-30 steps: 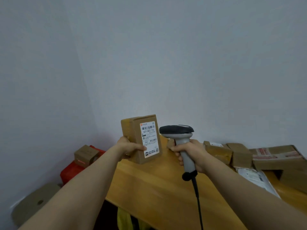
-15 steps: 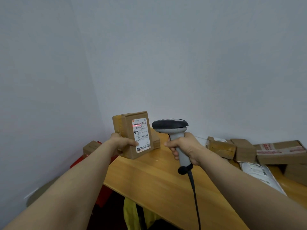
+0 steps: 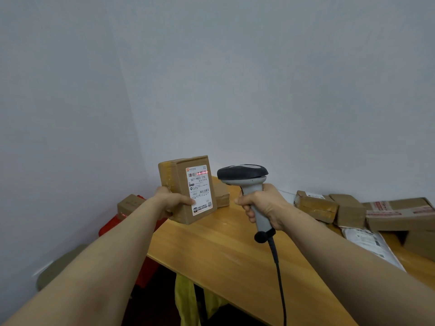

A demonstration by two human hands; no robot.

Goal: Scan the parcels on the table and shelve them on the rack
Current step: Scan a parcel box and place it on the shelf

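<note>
One thin red scan line crosses the label's top barcode while my left grip clasps the box upright above the desk edge and my right grip wraps the scanner, so I judge any wobble could spoil the read.

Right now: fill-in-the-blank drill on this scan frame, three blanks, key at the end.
The left hand holds a cardboard parcel with its white ____ facing the handheld scanner.
The scanner's red line crosses the ____ printed near the parcel's top edge.
The right hand grips the scanner by its ____.
Missing: label; barcode; handle.
</note>
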